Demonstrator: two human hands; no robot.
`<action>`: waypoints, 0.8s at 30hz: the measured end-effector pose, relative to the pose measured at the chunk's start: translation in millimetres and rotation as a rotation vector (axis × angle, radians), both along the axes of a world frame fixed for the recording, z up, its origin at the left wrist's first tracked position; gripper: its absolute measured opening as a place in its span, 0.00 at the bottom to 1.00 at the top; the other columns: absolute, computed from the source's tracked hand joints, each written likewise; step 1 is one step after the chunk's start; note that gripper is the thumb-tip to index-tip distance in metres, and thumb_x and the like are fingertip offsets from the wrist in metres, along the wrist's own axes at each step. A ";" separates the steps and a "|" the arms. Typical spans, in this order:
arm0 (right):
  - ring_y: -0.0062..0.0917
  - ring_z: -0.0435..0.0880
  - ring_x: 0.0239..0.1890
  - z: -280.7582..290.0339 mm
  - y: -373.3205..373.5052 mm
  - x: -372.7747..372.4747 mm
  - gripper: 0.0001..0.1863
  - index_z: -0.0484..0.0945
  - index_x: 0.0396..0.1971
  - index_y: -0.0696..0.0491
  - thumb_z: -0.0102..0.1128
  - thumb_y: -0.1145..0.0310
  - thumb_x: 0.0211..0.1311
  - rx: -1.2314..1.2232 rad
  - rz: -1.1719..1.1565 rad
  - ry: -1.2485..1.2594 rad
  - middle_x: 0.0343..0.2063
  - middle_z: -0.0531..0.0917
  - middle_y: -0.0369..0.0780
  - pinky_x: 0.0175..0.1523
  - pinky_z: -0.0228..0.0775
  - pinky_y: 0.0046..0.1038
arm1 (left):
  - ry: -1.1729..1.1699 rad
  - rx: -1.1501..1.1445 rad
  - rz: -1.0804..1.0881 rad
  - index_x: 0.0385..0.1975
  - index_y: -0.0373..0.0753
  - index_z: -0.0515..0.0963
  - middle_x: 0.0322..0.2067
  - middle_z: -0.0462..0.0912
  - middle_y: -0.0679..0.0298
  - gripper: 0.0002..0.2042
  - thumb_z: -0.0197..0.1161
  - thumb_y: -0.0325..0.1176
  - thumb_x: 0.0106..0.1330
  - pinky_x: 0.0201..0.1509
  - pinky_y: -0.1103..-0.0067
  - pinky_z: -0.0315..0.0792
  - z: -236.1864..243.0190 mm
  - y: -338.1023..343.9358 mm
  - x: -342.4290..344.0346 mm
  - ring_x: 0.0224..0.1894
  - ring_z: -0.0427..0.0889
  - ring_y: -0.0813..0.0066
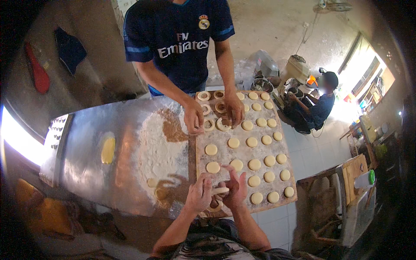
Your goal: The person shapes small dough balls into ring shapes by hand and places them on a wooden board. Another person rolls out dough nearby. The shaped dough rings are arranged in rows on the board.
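My left hand (pixel 199 194) is close above the near edge of a floured wooden board, its fingers curled on a pale dough ring (pixel 221 190). Beside it, my right hand (pixel 235 190) also grips the ring, with some fingers raised and others partly hidden. Another dough ring (pixel 214 207) shows just below my hands on the board. Flat round dough pieces (pixel 254 164) lie in rows to the right and ahead. Across the board, a co-worker's hand (pixel 235 109) touches a dough ring (pixel 223 124); several more rings lie around it.
The wooden board (pixel 242 208) rests at the right of a metal table (pixel 86 143). Flour (pixel 151 151) covers the table's middle, with a yellow dough lump (pixel 108 150) farther left. Another person (pixel 320 104) sits beyond on the right. A wooden stand (pixel 353 173) holds a green-lidded jar (pixel 365 179).
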State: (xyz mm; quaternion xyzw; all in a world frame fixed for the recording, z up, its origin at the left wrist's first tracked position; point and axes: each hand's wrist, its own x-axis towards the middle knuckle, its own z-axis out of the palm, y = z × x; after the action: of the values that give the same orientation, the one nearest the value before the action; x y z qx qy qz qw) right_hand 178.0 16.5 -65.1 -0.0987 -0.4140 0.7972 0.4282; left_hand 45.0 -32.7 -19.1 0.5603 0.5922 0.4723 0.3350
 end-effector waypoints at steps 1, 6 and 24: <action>0.26 0.76 0.42 21.1 -1.4 5.4 0.41 0.53 0.71 0.47 0.42 0.35 0.68 -0.068 -0.104 -0.246 0.40 0.78 0.41 0.46 0.70 0.27 | -0.013 0.008 -0.024 0.48 0.41 0.69 0.23 0.79 0.48 0.10 0.45 0.37 0.77 0.33 0.59 0.75 -8.3 2.5 1.7 0.29 0.82 0.41; 0.27 0.75 0.53 43.4 12.3 -5.3 0.42 0.53 0.70 0.55 0.43 0.37 0.70 0.103 -0.333 -0.788 0.46 0.80 0.46 0.57 0.68 0.33 | 0.226 -0.063 -0.090 0.55 0.40 0.62 0.38 0.77 0.37 0.14 0.42 0.38 0.77 0.40 0.57 0.75 14.9 24.1 -2.8 0.39 0.79 0.34; 0.51 0.77 0.53 12.7 4.3 -20.3 0.45 0.50 0.71 0.46 0.66 0.55 0.57 0.351 -0.232 -1.907 0.52 0.75 0.56 0.54 0.69 0.51 | 0.657 -0.425 -0.304 0.69 0.44 0.49 0.59 0.59 0.42 0.44 0.69 0.38 0.55 0.64 0.49 0.59 -42.4 49.0 -39.5 0.63 0.62 0.36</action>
State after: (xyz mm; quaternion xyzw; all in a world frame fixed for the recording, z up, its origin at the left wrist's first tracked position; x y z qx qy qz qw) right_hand 157.7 20.8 -52.5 -0.6771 -0.6873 0.2628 -0.0018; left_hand 5.4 16.3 -61.4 0.6805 0.6625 0.0813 0.3023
